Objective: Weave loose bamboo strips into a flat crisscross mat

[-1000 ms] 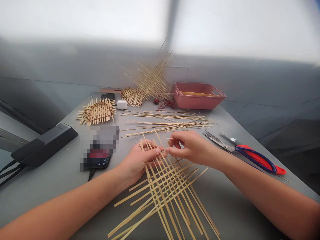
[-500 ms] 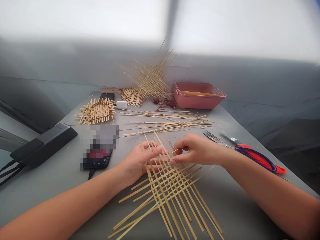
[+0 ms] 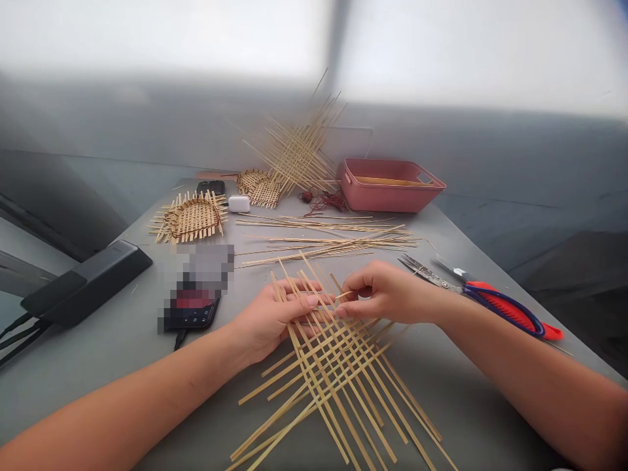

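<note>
A loose lattice of woven bamboo strips (image 3: pixel 338 360) lies in front of me, its long ends fanning toward the near edge. My left hand (image 3: pixel 289 311) grips its far left part, thumb on top of the strips and fingers underneath. At the far right part of the weave, my right hand (image 3: pixel 373 294) is closed, thumb and index finger pinching a thin bamboo strip. The tip of that strip points left, close to my left fingertips. Part of it is hidden by the right fingers.
Loose bamboo strips (image 3: pixel 333 245) lie beyond my hands. Scissors (image 3: pixel 500 307) rest at right. A pink basket (image 3: pixel 392 196), dark red cord (image 3: pixel 326 201), a woven bamboo piece (image 3: pixel 193 217), a white case (image 3: pixel 239 203) and another lattice (image 3: pixel 299 154) stand behind. A phone (image 3: pixel 196 314) and black device (image 3: pixel 88 281) sit left.
The lattice has shifted and turned slightly, its near ends moving right. Both hands keep their hold, and the pinched strip's tip has come a little closer to the left fingers.
</note>
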`<state>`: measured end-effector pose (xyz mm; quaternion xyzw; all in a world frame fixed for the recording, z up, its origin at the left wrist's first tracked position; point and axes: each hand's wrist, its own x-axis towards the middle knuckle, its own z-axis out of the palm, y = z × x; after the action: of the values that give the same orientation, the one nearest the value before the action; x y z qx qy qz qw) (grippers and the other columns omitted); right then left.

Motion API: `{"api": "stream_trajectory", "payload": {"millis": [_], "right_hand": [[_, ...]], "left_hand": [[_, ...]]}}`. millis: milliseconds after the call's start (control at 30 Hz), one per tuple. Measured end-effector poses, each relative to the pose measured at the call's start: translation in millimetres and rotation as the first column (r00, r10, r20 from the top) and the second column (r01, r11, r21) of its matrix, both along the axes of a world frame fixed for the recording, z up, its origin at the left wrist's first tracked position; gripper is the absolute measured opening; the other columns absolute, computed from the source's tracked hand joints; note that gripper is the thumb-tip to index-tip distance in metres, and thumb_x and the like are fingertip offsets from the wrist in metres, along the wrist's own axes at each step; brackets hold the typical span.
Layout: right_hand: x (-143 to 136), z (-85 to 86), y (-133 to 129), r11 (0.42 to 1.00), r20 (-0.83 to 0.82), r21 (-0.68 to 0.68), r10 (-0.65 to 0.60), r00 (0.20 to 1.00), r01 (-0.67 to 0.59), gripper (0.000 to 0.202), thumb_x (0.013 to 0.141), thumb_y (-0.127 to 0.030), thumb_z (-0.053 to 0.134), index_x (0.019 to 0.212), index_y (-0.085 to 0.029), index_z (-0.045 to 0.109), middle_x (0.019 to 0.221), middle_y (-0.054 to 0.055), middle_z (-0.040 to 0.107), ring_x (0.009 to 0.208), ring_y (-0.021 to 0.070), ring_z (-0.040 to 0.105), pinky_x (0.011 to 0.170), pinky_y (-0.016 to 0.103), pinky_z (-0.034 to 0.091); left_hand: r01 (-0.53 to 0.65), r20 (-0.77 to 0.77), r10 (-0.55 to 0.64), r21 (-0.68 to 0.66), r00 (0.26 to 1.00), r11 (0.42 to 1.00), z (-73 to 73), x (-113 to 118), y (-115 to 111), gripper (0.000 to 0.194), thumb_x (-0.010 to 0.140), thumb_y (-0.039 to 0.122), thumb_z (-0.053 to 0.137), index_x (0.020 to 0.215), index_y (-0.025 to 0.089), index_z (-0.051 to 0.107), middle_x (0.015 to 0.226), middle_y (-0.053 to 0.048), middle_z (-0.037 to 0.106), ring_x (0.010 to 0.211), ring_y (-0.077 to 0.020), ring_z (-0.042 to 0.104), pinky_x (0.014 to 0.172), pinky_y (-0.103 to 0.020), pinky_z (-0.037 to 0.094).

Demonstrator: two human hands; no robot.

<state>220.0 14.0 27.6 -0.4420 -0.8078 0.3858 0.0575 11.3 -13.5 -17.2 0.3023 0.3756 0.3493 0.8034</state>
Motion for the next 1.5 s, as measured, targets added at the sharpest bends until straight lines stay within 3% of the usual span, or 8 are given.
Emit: {"api": "stream_trajectory", "payload": {"millis": [267, 400, 467, 600, 700, 833, 1100, 1500], "right_hand": [[-0.6, 2.0, -0.1, 0.999, 0.008, -0.039, -0.005, 1.0, 0.005, 0.038, 0.077, -0.049, 0.061, 0.057, -0.017, 0.053, 0.052, -0.007, 0.031, 0.051, 0.0079, 0.025, 0.045, 0.023, 0.02], [3.8, 5.6, 2.8, 0.998, -0.007, 0.012, 0.06, 0.998, -0.06, 0.035, 0.075, -0.052, 0.065, 0.071, -0.018, 0.062, 0.059, -0.005, 0.045, 0.055, 0.0093, 0.035, 0.05, 0.023, 0.027], [8.8, 7.7, 5.1, 0.998, -0.013, 0.027, 0.058, 0.998, -0.058, 0.039, 0.08, -0.057, 0.058, 0.081, -0.018, 0.065, 0.068, -0.002, 0.053, 0.062, 0.0117, 0.043, 0.054, 0.023, 0.032], [15.3, 8.7, 8.1, 0.996, 0.037, 0.033, -0.082, 0.996, 0.081, 0.05, 0.094, -0.053, 0.032, 0.085, -0.019, 0.067, 0.077, 0.003, 0.061, 0.071, 0.0157, 0.053, 0.062, 0.027, 0.039], [12.7, 7.1, 7.6, 0.993, 0.09, 0.084, -0.093, 0.992, 0.085, 0.039, 0.093, -0.046, 0.039, 0.078, -0.02, 0.064, 0.073, 0.001, 0.062, 0.067, 0.0148, 0.052, 0.063, 0.027, 0.039], [8.1, 6.8, 5.1, 0.997, 0.032, 0.082, -0.012, 0.999, 0.01, 0.028, 0.093, -0.038, 0.042, 0.078, -0.02, 0.058, 0.073, 0.0, 0.064, 0.065, 0.0137, 0.051, 0.061, 0.026, 0.038], [11.3, 3.6, 14.3, 0.998, -0.172, 0.034, 0.052, 0.984, -0.047, 0.029, 0.09, -0.043, 0.05, 0.082, -0.018, 0.062, 0.077, 0.002, 0.06, 0.074, 0.0153, 0.052, 0.07, 0.028, 0.041], [3.5, 10.9, 0.0, 0.956, 0.083, 0.29, 0.01, 0.996, -0.034, 0.023, 0.089, -0.032, 0.051, 0.079, -0.019, 0.067, 0.068, 0.001, 0.062, 0.063, 0.0135, 0.05, 0.058, 0.026, 0.036]], "left_hand": [[0.0, -0.002, 0.0, 0.018, 1.0, 1.0, 1.0, 1.3, 0.3, 0.038, 0.063, 0.025, 0.085, 0.09, 0.015, 0.062, 0.095, -0.01, 0.073, 0.078, -0.0204, 0.071, 0.059, -0.025, 0.056], [0.01, -0.04, -0.009, 0.012, 0.999, 1.0, 0.8, -0.5, 0.1, 0.047, 0.065, 0.025, 0.084, 0.102, 0.018, 0.057, 0.096, -0.009, 0.073, 0.079, -0.0206, 0.072, 0.058, -0.025, 0.054], [0.022, -0.075, -0.021, 0.015, 0.997, 1.0, 1.2, -1.8, -0.2, 0.05, 0.067, 0.025, 0.082, 0.108, 0.02, 0.054, 0.097, -0.009, 0.072, 0.08, -0.0202, 0.072, 0.057, -0.023, 0.052], [0.035, -0.108, -0.032, 0.027, 0.994, 0.999, 2.0, -2.7, -0.6, 0.049, 0.07, 0.024, 0.08, 0.111, 0.022, 0.053, 0.103, -0.009, 0.071, 0.083, -0.02, 0.071, 0.057, -0.023, 0.052], [0.039, -0.102, -0.035, 0.034, 0.994, 0.999, 2.0, -2.1, -1.0, 0.047, 0.07, 0.023, 0.079, 0.11, 0.023, 0.054, 0.106, -0.01, 0.07, 0.083, -0.0204, 0.071, 0.057, -0.023, 0.052], [0.025, -0.104, -0.022, 0.024, 0.994, 0.999, 2.1, -1.4, -1.5, 0.049, 0.067, 0.024, 0.081, 0.109, 0.022, 0.055, 0.108, -0.01, 0.069, 0.081, -0.0205, 0.071, 0.057, -0.024, 0.052], [0.025, -0.089, -0.022, 0.024, 0.996, 0.999, 2.1, -0.2, -1.9, 0.045, 0.07, 0.02, 0.078, 0.108, 0.023, 0.054, 0.1, -0.006, 0.069, 0.078, -0.0188, 0.071, 0.053, -0.021, 0.052], [0.017, -0.119, -0.011, 0.052, 0.993, 0.999, 2.1, 1.8, -2.5, 0.041, 0.072, 0.019, 0.076, 0.107, 0.022, 0.056, 0.096, -0.003, 0.064, 0.081, -0.0186, 0.07, 0.057, -0.023, 0.055]]}}
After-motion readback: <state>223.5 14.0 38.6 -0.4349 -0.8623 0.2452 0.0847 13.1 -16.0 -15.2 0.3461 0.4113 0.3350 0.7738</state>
